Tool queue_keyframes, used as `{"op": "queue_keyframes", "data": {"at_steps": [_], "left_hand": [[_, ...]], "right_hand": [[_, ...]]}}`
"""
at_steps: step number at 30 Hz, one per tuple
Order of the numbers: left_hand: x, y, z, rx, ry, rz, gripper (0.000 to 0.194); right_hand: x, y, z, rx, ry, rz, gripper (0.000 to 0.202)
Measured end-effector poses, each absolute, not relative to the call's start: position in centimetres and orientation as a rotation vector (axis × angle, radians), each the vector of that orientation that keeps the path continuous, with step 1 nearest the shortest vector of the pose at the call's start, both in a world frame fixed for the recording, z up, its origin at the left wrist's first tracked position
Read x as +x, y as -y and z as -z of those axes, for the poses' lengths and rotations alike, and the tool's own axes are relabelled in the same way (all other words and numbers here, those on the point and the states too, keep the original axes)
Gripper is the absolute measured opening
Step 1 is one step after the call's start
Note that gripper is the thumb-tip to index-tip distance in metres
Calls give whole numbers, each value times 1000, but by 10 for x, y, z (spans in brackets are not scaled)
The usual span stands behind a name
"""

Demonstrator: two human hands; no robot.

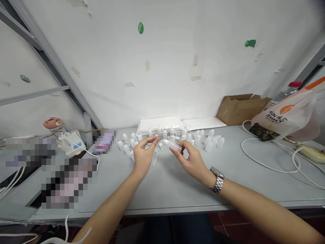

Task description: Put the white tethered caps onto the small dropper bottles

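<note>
Held bottle: the small translucent squeeze bottle [174, 145], landmark for this scene, lay tilted in the air above the table [177, 193], its narrow nozzle [165, 141] directed leftward.
Right hand: the right hand [191, 158] gripped the held bottle by its body, thumb and fingers closed around the base end.
Left hand: the left hand [144, 152] stood just left of the held bottle, thumb and finger drawn into a narrow pinch near the nozzle (whether a small part sat between them could not be told).
Step at the nozzle: the hands appeared engaged in close work at the nozzle end; fitting and checking could not be told apart.
Demand of the next move: it seemed to call for a steady right grip, light enough not to dent the soft-looking body, with the left pinch in line with the nozzle.
Loose stem: a thin white piece with a ring at one end [155, 159] rested on the table, below and left of the held bottle.
Upright bottles: similar bottles with fine tips [159, 129] stood behind the held bottle, and others [126, 149] to its left.
Right-hand group: further bottles [209, 145], some apparently without tips, were gathered right of the held bottle.
Cardboard box: an open box [233, 110] stood well behind and right of the held bottle.
</note>
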State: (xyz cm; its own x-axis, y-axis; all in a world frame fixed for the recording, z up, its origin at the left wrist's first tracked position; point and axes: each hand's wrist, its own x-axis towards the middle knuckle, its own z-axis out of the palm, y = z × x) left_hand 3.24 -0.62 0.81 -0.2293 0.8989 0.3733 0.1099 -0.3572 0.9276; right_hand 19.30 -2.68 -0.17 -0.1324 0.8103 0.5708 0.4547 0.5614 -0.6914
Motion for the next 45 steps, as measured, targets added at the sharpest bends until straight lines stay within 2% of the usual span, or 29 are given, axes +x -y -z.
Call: {"op": "queue_keyframes", "data": {"at_steps": [9, 19, 32, 45], "left_hand": [[35, 8, -8, 1377, -1195, -1646, 14], [31, -4, -3, 1097, -1010, -1573, 20], [30, -6, -6, 1019, -911, -1579, 16], [30, -5, -5, 915, -800, -1348, 17]], "right_hand": [[194, 28, 1, -1041, 1785, -421, 13], [193, 27, 1, -1037, 1781, -399, 13], [194, 28, 1, -1054, 1795, -380, 13], [193, 28, -1, -1048, 1831, -367, 13]]}}
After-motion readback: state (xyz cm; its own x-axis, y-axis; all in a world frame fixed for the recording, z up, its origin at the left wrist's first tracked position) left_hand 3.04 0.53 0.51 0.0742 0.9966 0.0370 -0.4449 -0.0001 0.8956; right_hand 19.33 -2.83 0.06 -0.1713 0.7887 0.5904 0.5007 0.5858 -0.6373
